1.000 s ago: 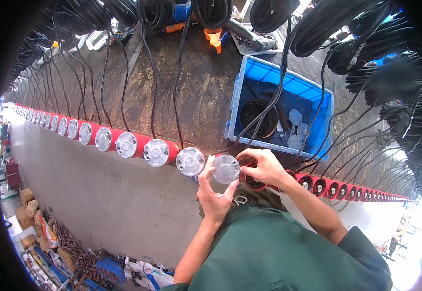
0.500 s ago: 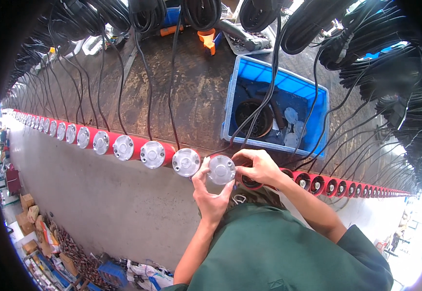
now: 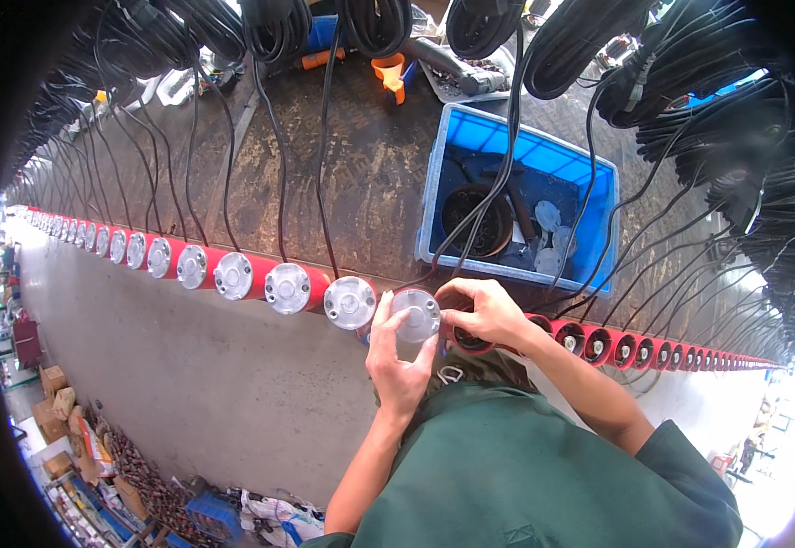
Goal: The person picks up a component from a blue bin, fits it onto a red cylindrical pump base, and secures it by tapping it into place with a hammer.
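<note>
A clear round plastic cover (image 3: 418, 327) sits at the end of a red cylinder directly before me, at the table's near edge. My left hand (image 3: 399, 363) holds it from the left and below, the thumb at its lower rim and a finger across its face. At its right rim, my right hand (image 3: 487, 315) has thumb and fingertips closed; a small part between them cannot be made out. Left of my hands, a red cylinder with a clear cover (image 3: 350, 303) heads a row of the same. Right of them are open-ended red cylinders (image 3: 570, 339) with dark insides.
Behind my hands a blue bin (image 3: 436, 187) holds a round dark bowl (image 3: 476, 222) and loose clear covers (image 3: 548, 260). Black cables run from the cylinders to hanging cable coils (image 3: 573, 46). An orange holder (image 3: 390, 78) lies farther back on the worn table (image 3: 361, 173).
A finger of my left hand has come over onto the cover's face. My right hand stays at the right rim, nearly unmoved.
</note>
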### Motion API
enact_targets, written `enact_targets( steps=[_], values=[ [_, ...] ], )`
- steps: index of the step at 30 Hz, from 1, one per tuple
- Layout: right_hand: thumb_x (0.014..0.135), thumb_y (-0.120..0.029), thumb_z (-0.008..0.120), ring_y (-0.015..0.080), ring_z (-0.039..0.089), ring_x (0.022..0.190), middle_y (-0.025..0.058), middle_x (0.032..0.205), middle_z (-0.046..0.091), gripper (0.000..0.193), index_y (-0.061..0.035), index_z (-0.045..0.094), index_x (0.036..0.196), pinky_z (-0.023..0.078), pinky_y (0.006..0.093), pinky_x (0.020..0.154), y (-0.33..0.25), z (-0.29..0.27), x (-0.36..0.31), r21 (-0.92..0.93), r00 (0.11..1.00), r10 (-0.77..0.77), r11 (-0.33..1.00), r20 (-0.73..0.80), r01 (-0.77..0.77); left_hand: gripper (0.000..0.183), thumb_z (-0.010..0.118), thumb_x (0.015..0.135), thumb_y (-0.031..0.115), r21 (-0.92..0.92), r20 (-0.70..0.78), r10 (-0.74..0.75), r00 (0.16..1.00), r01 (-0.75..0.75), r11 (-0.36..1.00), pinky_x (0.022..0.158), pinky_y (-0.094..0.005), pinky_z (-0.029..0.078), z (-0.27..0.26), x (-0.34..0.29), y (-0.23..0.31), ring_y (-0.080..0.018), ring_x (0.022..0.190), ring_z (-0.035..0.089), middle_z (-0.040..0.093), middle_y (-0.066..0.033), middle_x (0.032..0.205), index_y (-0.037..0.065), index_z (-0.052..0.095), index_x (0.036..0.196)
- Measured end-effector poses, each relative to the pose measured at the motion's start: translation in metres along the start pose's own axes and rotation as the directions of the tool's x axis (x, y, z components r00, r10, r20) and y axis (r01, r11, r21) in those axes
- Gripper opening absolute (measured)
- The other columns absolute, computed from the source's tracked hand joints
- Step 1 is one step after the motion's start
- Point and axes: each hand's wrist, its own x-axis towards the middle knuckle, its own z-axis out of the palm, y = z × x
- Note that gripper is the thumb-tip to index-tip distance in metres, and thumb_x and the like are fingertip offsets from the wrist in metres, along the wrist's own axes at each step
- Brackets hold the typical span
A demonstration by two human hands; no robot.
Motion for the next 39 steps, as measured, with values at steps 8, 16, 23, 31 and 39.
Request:
enact_targets(
  steps=[8, 16, 23, 31, 39],
  values=[
    [0.097, -0.017, 0.08, 0.0244, 0.081, 0.099, 0.0166, 0.108, 0.082, 0.029, 0.0014, 0.075, 0.118, 0.063, 0.0371, 0.093, 0.002, -0.001, 0.0, 0.01, 1.0, -0.012, 1.0, 0.009, 0.012, 0.053, 0.091, 0.078, 0.002, 0.018, 0.027, 0.014, 1.0, -0.014, 1.0, 0.119, -0.0476, 0.049, -0.002, 0.003, 0.002, -0.0407, 0.143, 0.06, 0.06, -0.0266, 0.155, 0.001, 0.072, 0.128],
    [0.097, -0.017, 0.079, 0.0238, 0.08, 0.099, 0.0163, 0.107, 0.082, 0.029, 0.0012, 0.075, 0.119, 0.063, 0.0374, 0.093, 0.002, 0.0, 0.0, 0.033, 1.0, -0.001, 0.999, 0.015, 0.001, 0.051, 0.09, 0.078, 0.002, 0.018, 0.036, 0.019, 0.999, -0.019, 1.0, 0.118, -0.0476, 0.05, -0.002, 0.004, 0.0, -0.0412, 0.142, 0.061, 0.061, -0.0268, 0.154, 0.003, 0.073, 0.126],
    [0.097, -0.017, 0.079, 0.0232, 0.08, 0.099, 0.0158, 0.108, 0.082, 0.029, 0.0008, 0.075, 0.119, 0.062, 0.0371, 0.093, 0.001, 0.0, -0.001, 0.014, 1.0, -0.01, 1.0, 0.008, 0.01, 0.049, 0.091, 0.079, 0.004, 0.005, 0.033, 0.012, 0.999, -0.012, 1.0, 0.117, -0.0473, 0.05, -0.002, 0.004, 0.0, -0.042, 0.141, 0.061, 0.061, -0.0272, 0.153, 0.004, 0.074, 0.126],
    [0.099, -0.015, 0.075, 0.0222, 0.078, 0.104, 0.0156, 0.114, 0.081, 0.029, 0.0005, 0.075, 0.123, 0.06, 0.0361, 0.097, 0.001, -0.003, 0.0, 0.05, 0.997, 0.054, 0.997, 0.047, -0.056, 0.048, 0.091, 0.079, 0.003, 0.046, 0.053, 0.046, 0.998, -0.048, 0.998, 0.114, -0.0471, 0.053, 0.0, 0.003, -0.004, -0.0437, 0.14, 0.062, 0.059, -0.0279, 0.155, 0.005, 0.075, 0.125],
    [0.102, -0.017, 0.074, 0.0179, 0.075, 0.106, 0.0105, 0.114, 0.079, 0.029, 0.0017, 0.073, 0.125, 0.059, 0.0352, 0.099, -0.004, -0.004, 0.004, 0.075, 0.999, 0.034, 0.997, 0.036, -0.036, 0.045, 0.09, 0.079, 0.003, 0.046, 0.069, 0.062, 0.996, -0.065, 0.997, 0.112, -0.0468, 0.054, -0.004, 0.003, -0.007, -0.0452, 0.136, 0.063, 0.06, -0.0286, 0.153, 0.002, 0.077, 0.122]
  ],
)
